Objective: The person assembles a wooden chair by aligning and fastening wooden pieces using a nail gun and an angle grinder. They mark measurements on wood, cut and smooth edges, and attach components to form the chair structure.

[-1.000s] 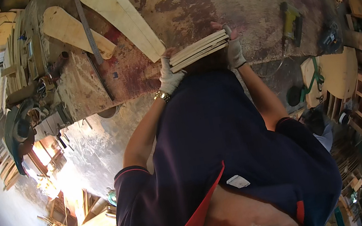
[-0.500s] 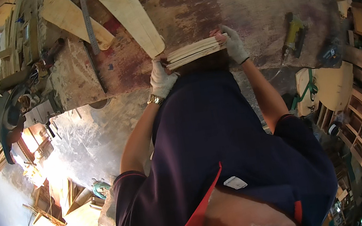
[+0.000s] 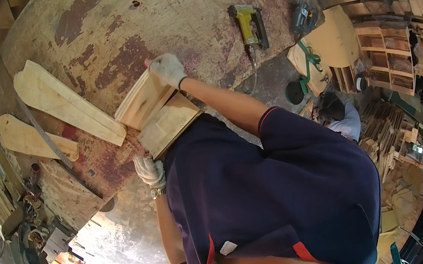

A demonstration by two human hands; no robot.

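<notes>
Both my hands wear white work gloves. My right hand [image 3: 167, 70] grips the upper right end of a stack of thin wooden boards [image 3: 143, 99] at the bench's near edge. Closer to my body, a separate flat wooden board [image 3: 170, 124] lies at an angle against that stack. At its lower left corner is my left hand [image 3: 149, 170], its fingers curled at the board; part of its grip is hidden. Left of the stack rest a long tapered wooden panel [image 3: 70, 105] and a shorter one [image 3: 35, 136], with a metal ruler [image 3: 41, 131] across the shorter one.
On the right of the worn workbench [image 3: 185, 3] lie a yellow nail gun [image 3: 247, 24] with a hose and a dark power tool [image 3: 303, 15]. Wooden shelving [image 3: 385, 57] stands beyond. Another person [image 3: 342, 117] is low down at the right, near piled wood strips [image 3: 386, 132].
My view has turned right. The stack, earlier level between both hands, is now tilted, with one board apart from it nearer me. My right hand has moved to the stack's far end.
</notes>
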